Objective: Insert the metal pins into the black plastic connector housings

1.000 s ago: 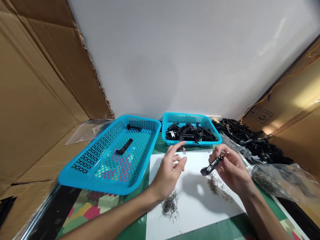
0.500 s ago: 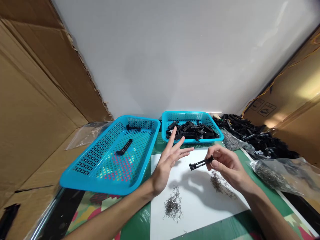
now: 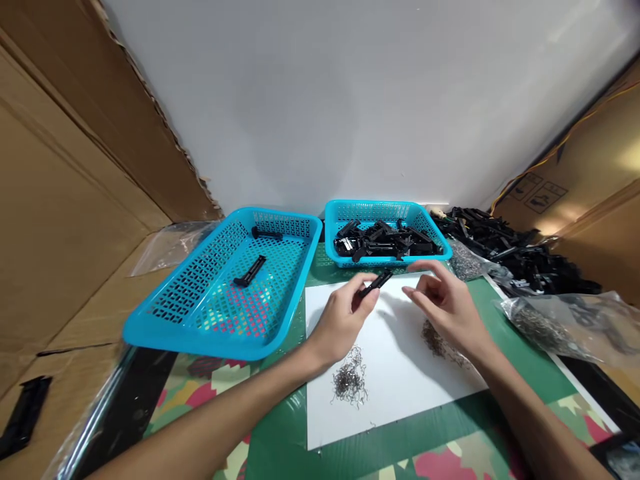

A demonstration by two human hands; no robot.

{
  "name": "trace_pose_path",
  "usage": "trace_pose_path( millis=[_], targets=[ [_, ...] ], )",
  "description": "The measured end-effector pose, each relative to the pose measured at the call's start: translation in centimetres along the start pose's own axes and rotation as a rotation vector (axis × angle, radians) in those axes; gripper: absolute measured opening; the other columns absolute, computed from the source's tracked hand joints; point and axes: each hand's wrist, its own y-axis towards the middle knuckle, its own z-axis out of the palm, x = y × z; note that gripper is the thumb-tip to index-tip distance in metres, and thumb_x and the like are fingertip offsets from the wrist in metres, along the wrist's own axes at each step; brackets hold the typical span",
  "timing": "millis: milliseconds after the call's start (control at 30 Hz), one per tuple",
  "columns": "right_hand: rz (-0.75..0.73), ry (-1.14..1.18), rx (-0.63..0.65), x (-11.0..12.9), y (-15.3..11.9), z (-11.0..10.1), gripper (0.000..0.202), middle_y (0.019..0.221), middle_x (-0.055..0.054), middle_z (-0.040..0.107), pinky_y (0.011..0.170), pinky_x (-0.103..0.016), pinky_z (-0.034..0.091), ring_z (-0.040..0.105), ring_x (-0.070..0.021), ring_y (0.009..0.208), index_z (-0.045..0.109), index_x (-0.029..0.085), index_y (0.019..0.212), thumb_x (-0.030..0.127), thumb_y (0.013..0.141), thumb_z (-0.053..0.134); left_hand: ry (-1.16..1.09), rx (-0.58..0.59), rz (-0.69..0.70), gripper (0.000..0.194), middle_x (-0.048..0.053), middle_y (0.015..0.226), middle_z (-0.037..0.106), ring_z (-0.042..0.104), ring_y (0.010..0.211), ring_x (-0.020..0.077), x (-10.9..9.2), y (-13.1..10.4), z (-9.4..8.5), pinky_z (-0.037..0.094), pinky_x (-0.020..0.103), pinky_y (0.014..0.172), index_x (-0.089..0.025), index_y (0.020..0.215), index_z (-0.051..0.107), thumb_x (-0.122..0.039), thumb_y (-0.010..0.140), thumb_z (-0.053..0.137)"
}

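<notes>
Between the thumb and fingers of my left hand (image 3: 341, 320) is a slim black plastic part (image 3: 376, 284), tilted up to the right above a white sheet (image 3: 395, 373). My right hand (image 3: 445, 303) is just to the right of it, thumb and forefinger apart and nothing between them. Below my left hand lies a pile of small bent metal wires (image 3: 350, 381) on the sheet. A second pile of wires (image 3: 440, 341) lies partly hidden beneath my right hand.
At the left, a blue basket (image 3: 200, 350) holds two black parts. Another blue basket (image 3: 390, 207) at the back is heaped with them. A black heap (image 3: 520, 257) and a plastic bag of metal wires (image 3: 540, 327) lie right. Cardboard (image 3: 75, 153) stands left.
The black part has passed from my right hand to my left, which was open and has closed on it. My right hand has let go. The view has tilted slightly.
</notes>
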Motion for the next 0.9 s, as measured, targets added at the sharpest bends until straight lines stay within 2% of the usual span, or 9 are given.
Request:
trace_pose_path(
  millis=[67, 133, 200, 267, 367, 500, 600, 767, 900],
  targets=[
    [-0.023, -0.114, 0.079, 0.6, -0.5, 0.9, 0.014, 0.064, 0.004, 0.053, 0.056, -0.028, 0.032, 0.046, -0.0137, 0.059, 0.069, 0.023, 0.098, 0.036, 0.099, 0.069, -0.064, -0.073, -0.033, 0.042, -0.003, 0.079, 0.056, 0.049, 0.068, 0.0141, 0.4, 0.1, 0.0, 0.033, 0.026, 0.061, -0.023, 0.141, 0.057, -0.042, 0.104, 0.060],
    [-0.049, -0.165, 0.266, 1.3, -1.0, 2.0, 0.014, 0.070, 0.001, 0.064, 0.059, -0.028, 0.036, 0.053, -0.0146, 0.063, 0.072, 0.022, 0.088, 0.033, 0.097, 0.070, -0.096, -0.078, -0.026, 0.042, -0.006, 0.071, 0.050, 0.043, 0.063, 0.0130, 0.5, 0.2, 0.0, 0.029, 0.026, 0.058, -0.024, 0.141, 0.056, -0.040, 0.102, 0.064],
    [-0.054, -0.194, 0.396, 1.9, -1.4, 3.0, 0.008, 0.077, 0.000, 0.071, 0.061, -0.028, 0.038, 0.059, -0.0156, 0.067, 0.075, 0.023, 0.090, 0.029, 0.094, 0.073, -0.095, -0.071, 0.002, 0.034, -0.004, 0.072, 0.052, 0.044, 0.064, 0.0131, 0.5, 0.3, 0.0, 0.031, 0.026, 0.059, -0.021, 0.128, 0.065, -0.040, 0.101, 0.066],
    [-0.053, -0.231, 0.441, 2.2, -1.6, 3.8, 0.005, 0.077, 0.000, 0.073, 0.062, -0.028, 0.039, 0.060, -0.0157, 0.066, 0.077, 0.023, 0.093, 0.028, 0.091, 0.076, -0.106, -0.068, 0.013, 0.030, -0.002, 0.074, 0.054, 0.044, 0.066, 0.0134, 0.4, 0.3, 0.0, 0.032, 0.026, 0.060, -0.018, 0.112, 0.073, -0.044, 0.100, 0.066],
    [-0.045, -0.260, 0.455, 2.1, -1.6, 4.5, 0.004, 0.078, 0.000, 0.075, 0.062, -0.027, 0.038, 0.060, -0.0154, 0.064, 0.078, 0.024, 0.092, 0.022, 0.090, 0.076, -0.164, -0.068, -0.010, 0.041, -0.003, 0.067, 0.047, 0.040, 0.062, 0.0128, 0.5, 0.4, 0.0, 0.031, 0.027, 0.058, -0.016, 0.101, 0.077, -0.054, 0.102, 0.060],
    [-0.010, -0.272, 0.462, 1.8, -1.7, 4.9, 0.023, 0.085, 0.002, 0.078, 0.065, -0.026, 0.038, 0.065, -0.0161, 0.071, 0.077, 0.026, 0.090, 0.006, 0.086, 0.066, -0.196, -0.079, -0.029, 0.045, -0.004, 0.065, 0.041, 0.037, 0.061, 0.0124, 0.8, 0.4, 0.1, 0.030, 0.026, 0.057, -0.017, 0.101, 0.076, -0.058, 0.103, 0.058],
    [0.009, -0.318, 0.469, 1.9, -1.7, 5.0, 0.025, 0.081, 0.003, 0.074, 0.065, -0.026, 0.036, 0.062, -0.0161, 0.070, 0.073, 0.025, 0.090, 0.003, 0.084, 0.061, -0.169, -0.080, -0.010, 0.040, -0.003, 0.067, 0.047, 0.040, 0.064, 0.0133, 0.8, 0.5, 0.1, 0.032, 0.027, 0.059, -0.017, 0.100, 0.077, -0.052, 0.103, 0.059],
    [0.031, -0.267, 0.429, 2.1, -1.4, 3.8, 0.018, 0.083, 0.002, 0.070, 0.066, -0.026, 0.035, 0.058, -0.0156, 0.071, 0.064, 0.023, 0.091, 0.007, 0.088, 0.057, -0.083, -0.042, 0.038, 0.030, 0.003, 0.085, 0.068, 0.056, 0.079, 0.0167, 0.6, 0.5, 0.1, 0.041, 0.028, 0.072, -0.015, 0.092, 0.075, -0.038, 0.103, 0.060],
    [0.045, -0.204, 0.383, 1.7, -0.8, 2.0, 0.009, 0.079, 0.001, 0.064, 0.063, -0.026, 0.035, 0.053, -0.0159, 0.069, 0.063, 0.023, 0.091, 0.017, 0.096, 0.058, 0.039, -0.018, 0.033, 0.024, 0.001, 0.083, 0.066, 0.055, 0.076, 0.0162, 0.4, 0.3, 0.1, 0.040, 0.027, 0.070, -0.017, 0.096, 0.074, -0.036, 0.102, 0.061]
  ],
)
